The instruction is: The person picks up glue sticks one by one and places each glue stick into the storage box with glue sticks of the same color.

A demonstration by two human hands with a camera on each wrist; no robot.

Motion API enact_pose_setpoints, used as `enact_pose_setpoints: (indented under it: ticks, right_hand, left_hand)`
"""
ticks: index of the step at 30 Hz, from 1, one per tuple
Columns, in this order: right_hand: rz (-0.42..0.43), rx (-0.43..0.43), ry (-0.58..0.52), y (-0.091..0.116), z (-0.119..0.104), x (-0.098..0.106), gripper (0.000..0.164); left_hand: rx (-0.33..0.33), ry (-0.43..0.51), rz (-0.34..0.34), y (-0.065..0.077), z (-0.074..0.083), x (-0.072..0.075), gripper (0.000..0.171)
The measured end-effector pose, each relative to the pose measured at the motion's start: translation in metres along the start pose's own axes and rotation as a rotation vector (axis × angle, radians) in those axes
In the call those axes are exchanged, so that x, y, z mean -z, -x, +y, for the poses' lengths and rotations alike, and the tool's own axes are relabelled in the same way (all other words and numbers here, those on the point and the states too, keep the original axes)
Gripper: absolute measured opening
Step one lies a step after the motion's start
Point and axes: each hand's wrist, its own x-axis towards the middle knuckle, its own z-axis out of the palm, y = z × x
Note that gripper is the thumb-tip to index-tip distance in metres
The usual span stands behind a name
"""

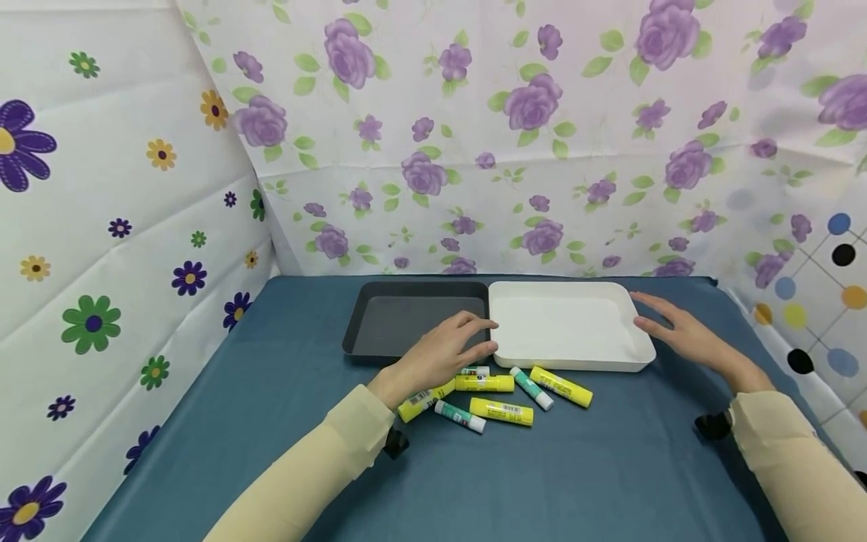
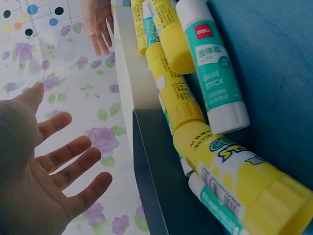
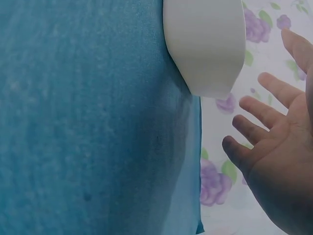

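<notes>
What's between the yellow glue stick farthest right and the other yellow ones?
A green glue stick lies slanted between the rightmost yellow stick and the other yellow sticks, as the head view shows.

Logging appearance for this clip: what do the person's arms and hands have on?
The left sleeve and right sleeve are long, plain and pale cream-yellow. A small black device shows beneath each. The left hand and right hand are bare, no gloves visible.
</notes>
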Motion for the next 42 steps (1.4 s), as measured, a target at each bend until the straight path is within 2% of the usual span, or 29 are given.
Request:
enact_pose_setpoints:
  ticks: [20, 29, 36, 42]
  right_hand:
    - [-0.039, -0.029, -0.151, 0.005, 0.011, -0.006, 0.071]
    - [-0.038, -0.03, -0.215, 0.01, 0.02, -0.008, 0.072]
    - [-0.072, -0.051, -0.271, 0.012, 0.022, -0.017, 0.075]
    - [-0.092, -0.053, -0.353, 0.016, 0.027, -0.014, 0.077]
  left_hand:
    - [0.038, 0.055, -0.05, 0.024, -0.009, -0.005, 0.058]
    - [0.043, 0.05, -0.084, 0.028, -0.01, -0.01, 0.058]
    - [0.039, 0.046, -0.122, 0.04, -0.009, -0.018, 0.056]
    - [0.027, 0.025, -0.137, 0.038, -0.007, -0.021, 0.058]
